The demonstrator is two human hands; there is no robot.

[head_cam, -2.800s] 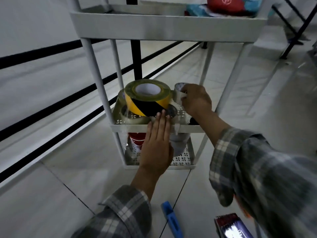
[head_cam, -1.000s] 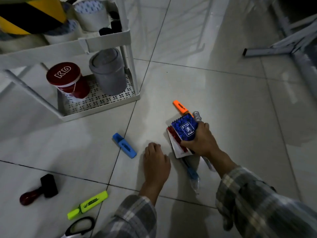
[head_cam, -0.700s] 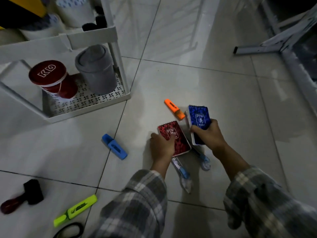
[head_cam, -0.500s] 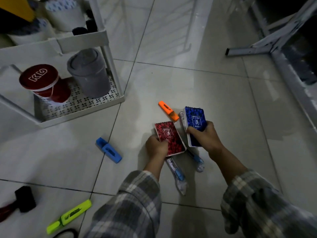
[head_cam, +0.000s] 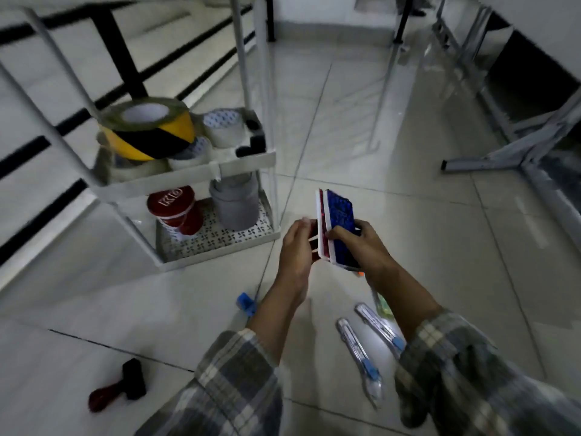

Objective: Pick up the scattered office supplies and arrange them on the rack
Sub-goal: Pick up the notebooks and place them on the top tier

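Two notepads (head_cam: 341,228), two clear utility knives (head_cam: 361,363), one blue highlighter (head_cam: 244,301) and one stamp (head_cam: 116,388) are in view. The rack (head_cam: 188,180) carries four tape rolls (head_cam: 147,130), one red tub (head_cam: 176,209) and one grey container (head_cam: 234,204).

A pale tiled floor (head_cam: 418,247) with thin dark seams fills most of the frame. In the upper left, a black post (head_cam: 117,55) stands among black bars (head_cam: 41,215) that slant across a white surface. At the right, a grey metal frame (head_cam: 490,161) rests one flat foot on the tiles.
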